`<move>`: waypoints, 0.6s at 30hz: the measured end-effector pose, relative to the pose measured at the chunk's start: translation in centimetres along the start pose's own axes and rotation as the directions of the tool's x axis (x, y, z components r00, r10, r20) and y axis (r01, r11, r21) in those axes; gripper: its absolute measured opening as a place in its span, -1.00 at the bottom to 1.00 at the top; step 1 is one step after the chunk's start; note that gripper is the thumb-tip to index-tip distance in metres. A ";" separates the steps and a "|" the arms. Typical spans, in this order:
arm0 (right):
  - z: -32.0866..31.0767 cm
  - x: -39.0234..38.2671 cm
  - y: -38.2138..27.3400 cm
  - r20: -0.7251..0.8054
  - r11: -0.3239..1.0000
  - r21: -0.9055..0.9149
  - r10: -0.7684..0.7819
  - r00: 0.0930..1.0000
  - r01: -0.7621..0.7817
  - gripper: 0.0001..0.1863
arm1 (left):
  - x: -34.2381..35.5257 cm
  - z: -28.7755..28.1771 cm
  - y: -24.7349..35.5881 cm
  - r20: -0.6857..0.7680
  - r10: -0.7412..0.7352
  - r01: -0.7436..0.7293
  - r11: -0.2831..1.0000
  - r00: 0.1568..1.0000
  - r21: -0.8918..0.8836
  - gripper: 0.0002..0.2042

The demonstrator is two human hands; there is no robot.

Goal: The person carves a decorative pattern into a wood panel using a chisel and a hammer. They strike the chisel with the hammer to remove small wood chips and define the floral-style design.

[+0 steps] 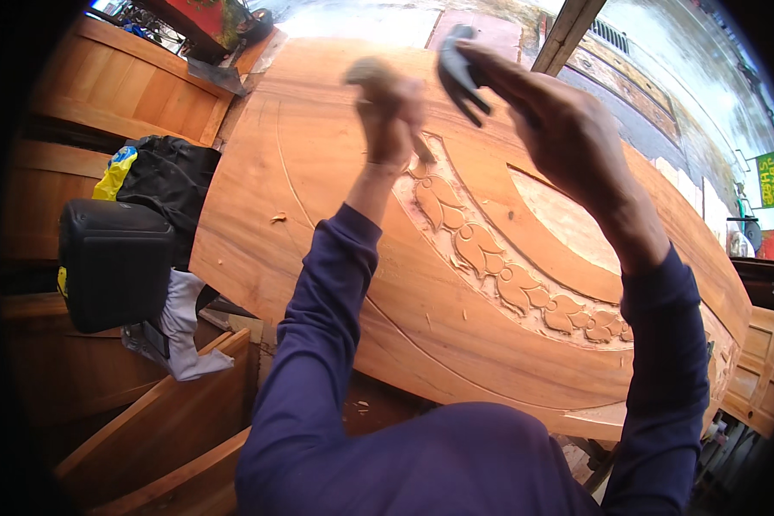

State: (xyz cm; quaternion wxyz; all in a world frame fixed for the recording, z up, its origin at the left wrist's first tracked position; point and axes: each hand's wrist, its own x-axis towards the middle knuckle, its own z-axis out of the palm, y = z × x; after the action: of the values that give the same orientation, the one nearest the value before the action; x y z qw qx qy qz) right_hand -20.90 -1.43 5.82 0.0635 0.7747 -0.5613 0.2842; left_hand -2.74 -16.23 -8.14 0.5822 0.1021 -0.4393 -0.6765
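A large wooden panel (258, 181) lies in front of me, with a curved band of carved leaves and flowers (477, 249) cut into it. My left hand (391, 129) is closed around a chisel (423, 150), whose blade slants down to the upper end of the carved band. The chisel's top end is blurred above my fist. In my right hand (572, 129) is a claw hammer (461, 77), raised to the right of the chisel and apart from it. Most of the hammer's handle is hidden by my hand. Small wood chips (279, 218) are scattered on the panel.
A black hard-looking case (116, 267), a black bag (181, 176) and a grey cloth (185, 318) sit left of the panel. Framed wooden boards (138, 82) stand around them. A wooden post (568, 34) rises beyond the panel, and a green sign (770, 179) hangs far right.
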 end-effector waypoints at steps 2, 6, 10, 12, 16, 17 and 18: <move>-1.3 -1.7 -0.2 -0.056 0.992 0.093 0.095 0.994 -0.089 -0.26 | 0.5 0.2 2.0 -0.225 -0.096 0.103 0.994 0.970 0.020 -0.78; -2.2 -3.5 -0.2 -0.144 0.940 0.237 0.283 0.948 -0.245 -0.19 | 0.2 3.3 0.4 -0.032 -0.025 0.031 0.984 0.999 0.175 -0.84; -3.9 -3.6 -0.4 -0.114 0.926 0.226 0.332 0.936 -0.301 -0.21 | 0.2 4.1 1.0 -0.099 -0.086 0.102 0.980 0.991 0.169 -0.84; -4.3 -3.2 -0.6 -0.185 0.877 0.401 0.361 0.914 -0.265 -0.23 | 0.6 3.6 1.1 -0.150 -0.093 0.112 0.986 0.984 0.121 -0.84; -6.6 -2.8 0.3 -0.299 0.973 0.032 0.227 0.927 -0.228 -0.36 | -0.4 4.7 0.8 -0.033 -0.045 0.052 0.971 0.998 0.232 -0.83; -6.8 -1.8 -0.2 -0.342 0.975 0.078 0.222 0.913 -0.208 -0.38 | -0.5 4.5 0.7 -0.034 -0.046 0.053 0.967 0.998 0.251 -0.83; -7.2 -1.1 -0.1 -0.392 0.985 -0.064 0.121 0.912 -0.158 -0.49 | -0.5 4.1 1.0 -0.037 -0.043 0.051 0.960 0.998 0.274 -0.83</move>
State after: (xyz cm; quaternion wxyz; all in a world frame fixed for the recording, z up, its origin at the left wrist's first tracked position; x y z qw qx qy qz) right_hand -23.71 2.56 11.24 0.1891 0.6574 -0.6044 0.4083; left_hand -4.51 -13.74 -5.18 0.5530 0.2026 -0.5172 -0.6210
